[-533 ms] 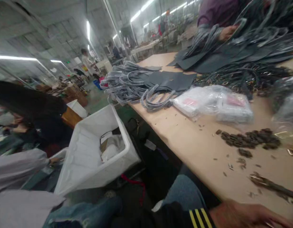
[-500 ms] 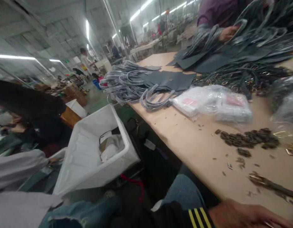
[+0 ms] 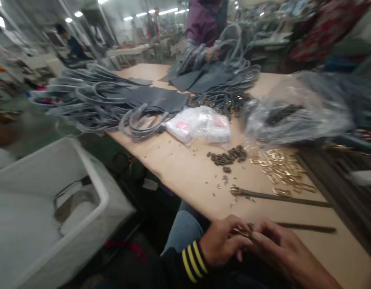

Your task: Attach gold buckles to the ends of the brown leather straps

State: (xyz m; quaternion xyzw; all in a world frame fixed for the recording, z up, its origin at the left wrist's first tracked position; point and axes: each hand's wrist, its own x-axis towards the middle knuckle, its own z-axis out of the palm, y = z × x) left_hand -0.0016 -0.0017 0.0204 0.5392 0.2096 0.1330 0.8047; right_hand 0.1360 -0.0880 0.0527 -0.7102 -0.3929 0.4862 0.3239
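Bin [image 3: 92, 188]: sitting left of the bench [image 3: 185, 168].
Buckles [image 3: 278, 170]: lying on bench, right of fittings heap [image 3: 229, 155].
Strap [image 3: 281, 195]: lying before buckles.

White bin [image 3: 92, 188] lower L; grey handles [image 3: 92, 100], plastic bags [image 3: 200, 126], loose gold buckles [image 3: 278, 168] on table [image 3: 179, 168].

No text, number or brand can be read anywhere. The clear plastic packets [image 3: 200, 127] on the wooden table [image 3: 179, 168] carry pink labels [image 3: 183, 125], but their print is blurred beyond reading. The gold buckle [image 3: 241, 232] at the fingertips is too small and blurred to show any marking.
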